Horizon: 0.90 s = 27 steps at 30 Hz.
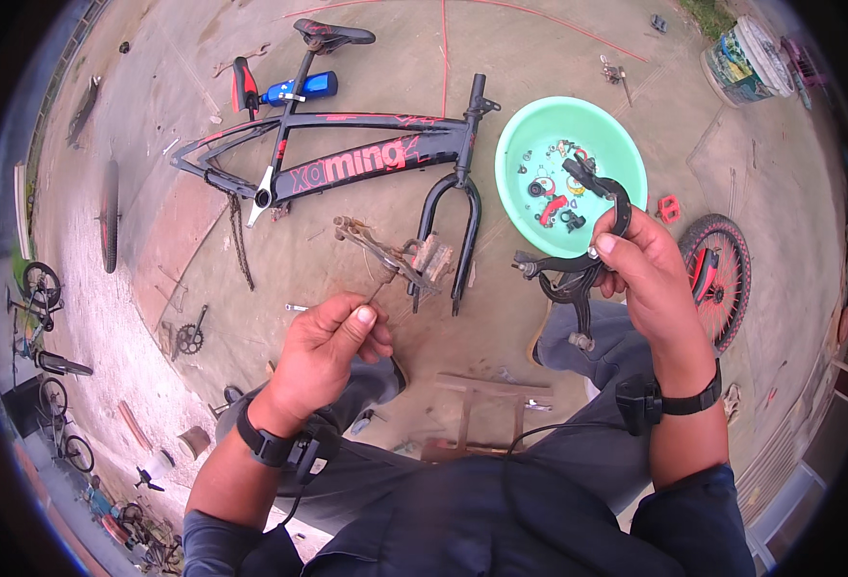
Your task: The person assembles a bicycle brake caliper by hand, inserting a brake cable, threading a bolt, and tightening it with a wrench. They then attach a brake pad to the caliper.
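Observation:
My left hand [332, 337] pinches the thin rod of a rusty metal part [380, 252] between thumb and fingers. That part has bent arms and a ridged block; its exact kind is unclear. In my right hand [643, 267] is a black bicycle brake caliper [570, 282] with curved arms, raised over the near edge of a green basin [512, 130]. Fingers cover its middle. Beyond both hands a black and red bicycle frame [347, 163] lies on the ground, its fork [467, 245] partly behind the rusty part.
Small bike parts [554, 207] sit in the basin. A wheel [722, 279] and red pedal [669, 209] lie to the right, a bucket [746, 62] farther back. A crankset [191, 337] is at left. Close to my legs stands a low wooden stool [481, 388].

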{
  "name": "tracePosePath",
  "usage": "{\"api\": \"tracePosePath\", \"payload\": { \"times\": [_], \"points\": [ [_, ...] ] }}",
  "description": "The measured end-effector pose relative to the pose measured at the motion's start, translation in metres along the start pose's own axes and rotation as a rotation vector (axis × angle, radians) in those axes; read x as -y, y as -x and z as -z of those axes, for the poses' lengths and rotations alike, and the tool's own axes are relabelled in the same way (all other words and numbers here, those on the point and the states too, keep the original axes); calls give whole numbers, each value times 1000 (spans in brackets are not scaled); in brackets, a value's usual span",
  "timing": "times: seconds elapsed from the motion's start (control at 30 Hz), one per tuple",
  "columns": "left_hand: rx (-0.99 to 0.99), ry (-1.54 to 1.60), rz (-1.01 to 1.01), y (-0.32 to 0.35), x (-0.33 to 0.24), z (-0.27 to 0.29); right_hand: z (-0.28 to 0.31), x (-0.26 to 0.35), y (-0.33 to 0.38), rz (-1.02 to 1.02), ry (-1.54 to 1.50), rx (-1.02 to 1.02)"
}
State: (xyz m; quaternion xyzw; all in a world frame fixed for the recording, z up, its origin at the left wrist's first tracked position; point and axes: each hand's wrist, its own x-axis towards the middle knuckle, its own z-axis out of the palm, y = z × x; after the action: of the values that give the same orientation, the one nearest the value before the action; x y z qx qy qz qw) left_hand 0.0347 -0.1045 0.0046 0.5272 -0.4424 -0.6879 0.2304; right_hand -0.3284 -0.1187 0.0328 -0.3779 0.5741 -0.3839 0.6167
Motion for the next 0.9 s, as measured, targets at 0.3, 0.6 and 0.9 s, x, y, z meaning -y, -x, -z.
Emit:
{"api": "tracePosePath", "payload": {
  "times": [0.3,0.6,0.9],
  "points": [
    [-36,-90,-185,13,6,-44,2,-3,1,26,8,-71],
    [5,-302,-295,9,9,-41,3,-4,-1,8,44,-64],
    [-11,-327,-308,11,8,-40,3,-4,-2,5,18,-37]
  ]
}}
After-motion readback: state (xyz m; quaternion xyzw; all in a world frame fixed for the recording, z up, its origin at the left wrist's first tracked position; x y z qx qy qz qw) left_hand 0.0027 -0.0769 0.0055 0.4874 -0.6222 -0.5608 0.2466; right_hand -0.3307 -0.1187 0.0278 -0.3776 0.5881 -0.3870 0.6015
